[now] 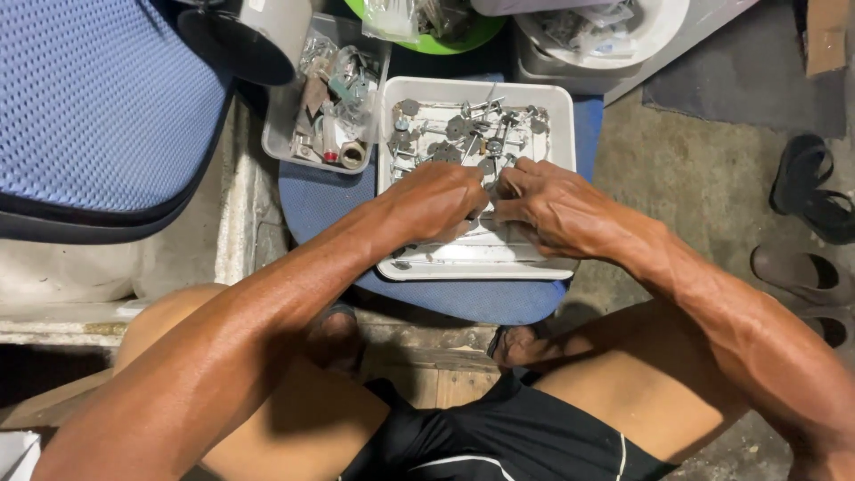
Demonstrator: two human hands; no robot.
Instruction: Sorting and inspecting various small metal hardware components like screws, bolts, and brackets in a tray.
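Over the middle of the white tray (561,116), I have both hands meeting knuckle to knuckle, and that is where the work sits. My left hand (435,201) comes in from seven o'clock, fingers curled down and closed; my right hand (557,210) comes in from four o'clock, fingers likewise bent inward. Between them there seems to be a small metal part (485,216), only a sliver of which shows, so I cannot tell for certain how either hand grips it, or whether both are clamped on the same piece.

The tray rests on a blue cushioned stool (321,200). At the tray's twelve o'clock end lies a heap of loose metal parts (463,129), small toothed discs and pins, just beyond my fingertips. The near end of the tray, toward six o'clock, looks mostly bare.

To do this step well, I judge that I should keep the piece low over the tray, so anything that slips falls back in rather than onto the concrete floor (695,178). Wrists braced on the tray rim would steady the fingertips. I would also hold the work clear of the heap, since a nudge could scatter the pile.

At ten o'clock from the tray, touching its side, sits a second tray of oddments (312,125). A green bowl (445,40) lies at twelve o'clock, and sandals (806,191) at three o'clock, well apart.
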